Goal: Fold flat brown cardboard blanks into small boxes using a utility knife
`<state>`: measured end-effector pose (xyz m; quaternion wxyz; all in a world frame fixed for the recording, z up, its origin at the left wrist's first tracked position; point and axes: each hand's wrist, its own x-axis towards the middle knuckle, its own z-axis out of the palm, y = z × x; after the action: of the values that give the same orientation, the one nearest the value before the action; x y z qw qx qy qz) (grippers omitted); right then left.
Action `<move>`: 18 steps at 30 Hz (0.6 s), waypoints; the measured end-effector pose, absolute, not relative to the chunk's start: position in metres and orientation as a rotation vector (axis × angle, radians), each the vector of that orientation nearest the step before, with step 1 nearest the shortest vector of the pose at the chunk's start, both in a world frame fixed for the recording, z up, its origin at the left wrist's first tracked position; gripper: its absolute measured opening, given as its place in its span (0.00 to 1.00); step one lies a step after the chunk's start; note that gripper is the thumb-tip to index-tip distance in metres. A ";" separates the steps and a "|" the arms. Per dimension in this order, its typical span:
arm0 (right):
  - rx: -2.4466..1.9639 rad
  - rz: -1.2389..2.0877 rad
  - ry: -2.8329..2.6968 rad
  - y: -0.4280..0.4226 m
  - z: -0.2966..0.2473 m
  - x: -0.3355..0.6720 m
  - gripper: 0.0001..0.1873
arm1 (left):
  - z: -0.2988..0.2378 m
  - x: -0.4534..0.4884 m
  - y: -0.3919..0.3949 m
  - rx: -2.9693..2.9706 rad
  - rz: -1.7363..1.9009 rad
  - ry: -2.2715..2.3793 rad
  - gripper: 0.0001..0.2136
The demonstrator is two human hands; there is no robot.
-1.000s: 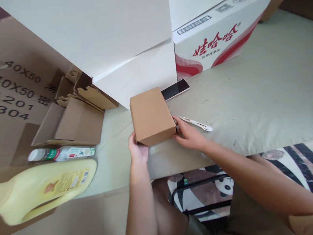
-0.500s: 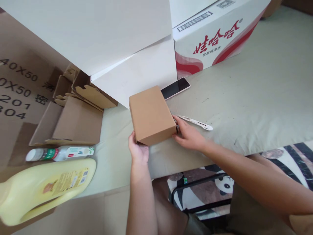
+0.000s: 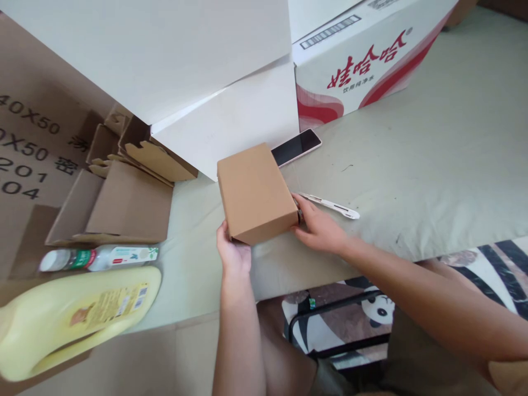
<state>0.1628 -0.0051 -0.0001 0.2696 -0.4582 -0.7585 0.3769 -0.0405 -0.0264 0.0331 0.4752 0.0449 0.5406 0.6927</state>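
A small brown cardboard box (image 3: pixel 258 192) is tilted over the near part of the covered table. My left hand (image 3: pixel 234 250) grips its lower left corner, thumb on the side and fingers underneath. At the box's right end, my right hand (image 3: pixel 315 223) is closed, thumb and fingers bent. Between these fingers and the box shows a small dark thing (image 3: pixel 300 216), mostly hidden, whose kind I cannot make out. Just beyond my right hand lies a white utility knife (image 3: pixel 332 205). A phone (image 3: pixel 297 147) with a dark screen rests behind the box, partly covered by it.
At the back stand a large white box (image 3: pixel 231 121) and a white carton with red print (image 3: pixel 350 77). Opened cardboard boxes (image 3: pixel 127 201) are on the left. A plastic bottle (image 3: pixel 111 258) and a large yellow jug (image 3: pixel 82 319) lie near the left edge.
The view has shifted very slightly. Both hands and the cardboard box keep nearly the same position and hold.
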 end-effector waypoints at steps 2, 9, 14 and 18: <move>-1.236 1.020 -2.042 -0.005 0.000 0.163 0.43 | 0.032 -0.041 -0.026 0.112 1.697 1.322 0.09; -1.239 1.016 -2.036 -0.006 0.000 0.162 0.43 | 0.029 -0.041 -0.027 0.137 1.699 1.310 0.09; -1.259 1.009 -2.039 -0.007 -0.002 0.161 0.44 | 0.029 -0.040 -0.026 0.118 1.720 1.324 0.09; -1.267 0.995 -2.039 -0.007 -0.002 0.160 0.44 | 0.029 -0.039 -0.026 0.119 1.718 1.325 0.09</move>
<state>0.1597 -0.0070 -0.0023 0.2682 -0.4696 -0.7560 0.3688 -0.0391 -0.0260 0.0294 0.4654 0.0486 0.5397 0.6998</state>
